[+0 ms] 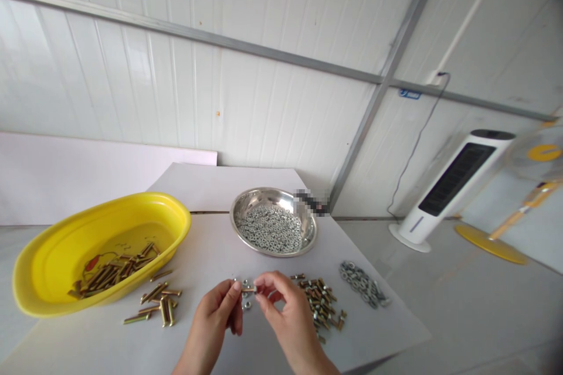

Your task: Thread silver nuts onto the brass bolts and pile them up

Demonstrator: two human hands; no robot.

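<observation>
My left hand [219,316] and my right hand [285,313] meet over the white table [211,258], fingertips pinched together on a small bolt with a nut [248,289]. A few loose nuts [246,304] lie just below them. Right of my right hand is a heap of assembled brass bolts [323,302], then a pile of silver washers [363,284]. Loose brass bolts [158,304] lie to the left of my left hand.
A yellow oval basin [53,269] with brass bolts sits at the left. A steel bowl [310,234] full of silver nuts stands at the table's far middle. On the floor to the right are a white tower fan [453,187] and a yellow pedestal fan [528,199].
</observation>
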